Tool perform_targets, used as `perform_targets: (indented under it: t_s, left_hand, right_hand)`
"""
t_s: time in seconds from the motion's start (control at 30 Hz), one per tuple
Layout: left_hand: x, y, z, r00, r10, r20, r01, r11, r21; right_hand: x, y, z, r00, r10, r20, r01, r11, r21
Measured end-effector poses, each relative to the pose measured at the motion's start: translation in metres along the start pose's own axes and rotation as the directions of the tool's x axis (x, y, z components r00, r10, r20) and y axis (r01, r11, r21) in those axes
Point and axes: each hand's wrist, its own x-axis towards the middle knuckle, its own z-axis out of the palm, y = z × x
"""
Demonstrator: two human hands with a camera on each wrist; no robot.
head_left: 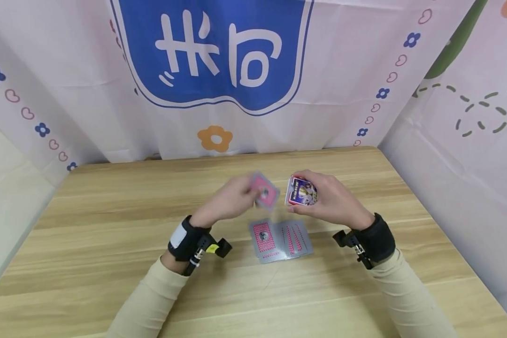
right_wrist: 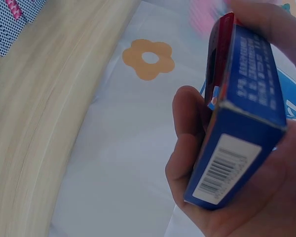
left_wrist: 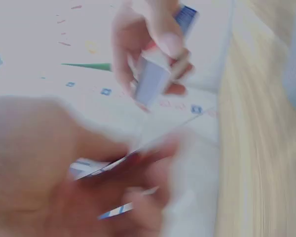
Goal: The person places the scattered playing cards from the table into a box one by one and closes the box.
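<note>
Right hand (head_left: 334,198) clamped round a blue-and-red cardboard box (head_left: 303,191); only the right wrist view catches its white barcode label (right_wrist: 227,169)! Left hand (head_left: 231,199) pinches a blurred pink-and-grey patterned card (head_left: 267,190) near it. Below, overlapping pink-and-grey cards (head_left: 280,241) on the pale wooden table (head_left: 88,244); right fingers partly cover the box.

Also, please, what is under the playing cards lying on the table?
The wood-grain tabletop shows around the overlapping playing cards; whatever is directly beneath them is covered and cannot be seen.

Blue barcoded box (right_wrist: 246,98) tilted in right hand (head_left: 334,198); blurred pink-patterned card(s) (head_left: 265,190) in left hand (head_left: 229,199); overlapping grey-pink cards (head_left: 280,240) flat on table (head_left: 101,244).
</note>
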Motion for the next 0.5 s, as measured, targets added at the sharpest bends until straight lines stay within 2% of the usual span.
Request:
perform_targets:
  t_s: [0.07,0.13,0.27,0.5]
  left_hand:
    - [-0.001,0.006,-0.002,0.991,-0.019,-0.136,0.006,0.996,-0.094]
    - [-0.001,0.012,0.000,0.978,-0.061,-0.202,0.024,0.983,-0.182]
    - [-0.001,0.019,0.007,0.963,-0.089,-0.253,0.021,0.965,-0.262]
    - [-0.002,0.023,0.014,0.953,-0.079,-0.291,0.007,0.970,-0.241]
  right_hand:
    - [0.000,-0.002,0.000,1.000,0.000,0.008,0.000,1.000,0.000]
    - [0.000,-0.003,0.000,1.000,0.002,0.014,-0.002,1.000,-0.002]
    - [-0.001,-0.003,0.000,1.000,0.001,0.016,-0.001,1.000,-0.006]
    - [-0.001,-0.005,-0.001,1.000,-0.008,0.020,0.008,1.000,-0.013]
